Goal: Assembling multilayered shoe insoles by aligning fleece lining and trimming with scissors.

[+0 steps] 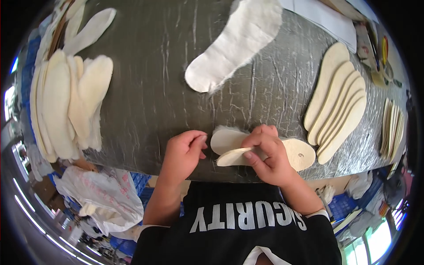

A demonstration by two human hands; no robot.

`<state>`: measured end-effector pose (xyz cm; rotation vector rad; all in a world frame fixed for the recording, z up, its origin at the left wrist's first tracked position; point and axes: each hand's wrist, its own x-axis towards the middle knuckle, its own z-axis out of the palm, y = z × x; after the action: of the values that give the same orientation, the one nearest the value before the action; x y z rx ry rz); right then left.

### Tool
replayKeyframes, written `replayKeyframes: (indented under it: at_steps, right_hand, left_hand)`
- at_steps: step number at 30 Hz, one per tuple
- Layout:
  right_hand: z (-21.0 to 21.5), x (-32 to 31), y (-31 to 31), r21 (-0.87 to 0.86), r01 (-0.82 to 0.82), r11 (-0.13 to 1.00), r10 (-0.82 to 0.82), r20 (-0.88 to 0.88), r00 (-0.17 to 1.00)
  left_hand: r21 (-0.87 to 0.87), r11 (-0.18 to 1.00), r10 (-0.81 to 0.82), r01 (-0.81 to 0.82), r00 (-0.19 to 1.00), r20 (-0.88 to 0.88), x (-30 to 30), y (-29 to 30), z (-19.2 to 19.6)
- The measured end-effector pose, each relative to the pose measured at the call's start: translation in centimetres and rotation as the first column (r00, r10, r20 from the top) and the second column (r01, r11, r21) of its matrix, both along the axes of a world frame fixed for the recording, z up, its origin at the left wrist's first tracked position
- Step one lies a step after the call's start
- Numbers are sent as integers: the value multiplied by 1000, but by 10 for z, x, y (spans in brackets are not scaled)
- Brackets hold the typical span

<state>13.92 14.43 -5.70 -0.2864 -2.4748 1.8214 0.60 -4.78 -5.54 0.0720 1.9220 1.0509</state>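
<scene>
My right hand [267, 154] grips a cream shoe insole [300, 153] at the near edge of the dark wrinkled table [150, 97], thumb and fingers pinching its curled front edge. Under it lies a fleecy white lining piece [224, 139], its fuzzy rim showing at the top. My left hand [184, 152] hovers just left of the pair, fingers curled and pinched together, holding nothing that I can see.
A large fleecy white insole-shaped lining [234, 44] lies at the far middle. A fanned row of cream insoles [338, 101] sits at the right, with more [392, 128] beyond. A thick stack of fleecy linings [66, 106] fills the left. White bags [99, 190] hang below the table.
</scene>
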Motion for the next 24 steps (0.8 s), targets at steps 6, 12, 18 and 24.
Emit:
replayKeyframes:
  at_steps: [6,12,18,24]
  right_hand:
    - [0,-4,-5,-14,90,996,-90,10,996]
    - [1,-9,-9,32,134,990,-136,89,987]
    - [-2,-10,-10,37,143,989,-147,133,980]
    - [-5,-8,-11,29,177,984,-179,149,972]
  left_hand:
    - [57,984,-168,170,985,-30,-2,5,-8]
    - [232,968,-113,98,992,51,-3,5,-7]
    - [338,936,-110,95,994,25,0,6,-7]
    - [366,928,-100,77,994,44,1,9,-3]
